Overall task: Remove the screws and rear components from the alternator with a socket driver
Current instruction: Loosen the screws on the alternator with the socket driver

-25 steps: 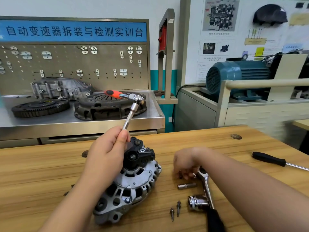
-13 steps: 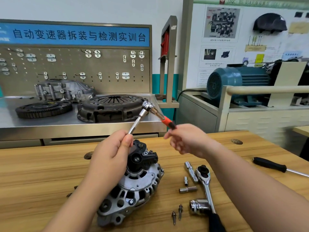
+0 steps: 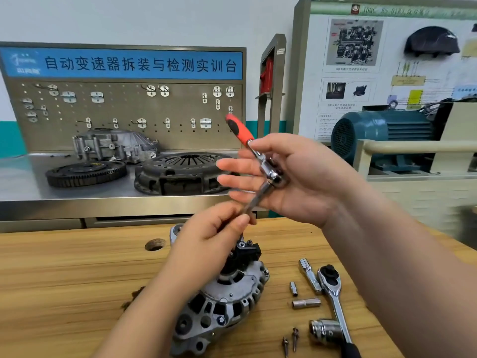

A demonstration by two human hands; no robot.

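Fingers [image 3: 233, 222] of the left hand [image 3: 211, 236] pinch the socket driver [image 3: 273, 177] by its shaft, which slants down toward the alternator [image 3: 227, 301] at lower centre; the right hand [image 3: 304, 182], fingers straight, cradles its head.

1. You have a wooden table [image 3: 64, 293] in front of you, with a round hole [image 3: 154, 244] in its top near the far edge.
2. On it to your right lies a big ratchet [image 3: 336, 303], with a large socket [image 3: 325, 330] just beside its handle. A small upright socket [image 3: 293, 288] and a longer socket [image 3: 306, 303] lying flat sit near it on the left.
3. Behind the table, a steel bench [image 3: 20, 182] carries a toothed ring [image 3: 86, 173], a clutch cover [image 3: 180, 174] and, further back, a grey gearbox housing [image 3: 113, 146].
4. Above the bench you see a pegboard [image 3: 124, 107] with metal hooks, under a blue sign [image 3: 129, 64] in white Chinese characters.
5. Off to your right, a teal electric motor [image 3: 382, 133] sits before a poster board [image 3: 361, 60].
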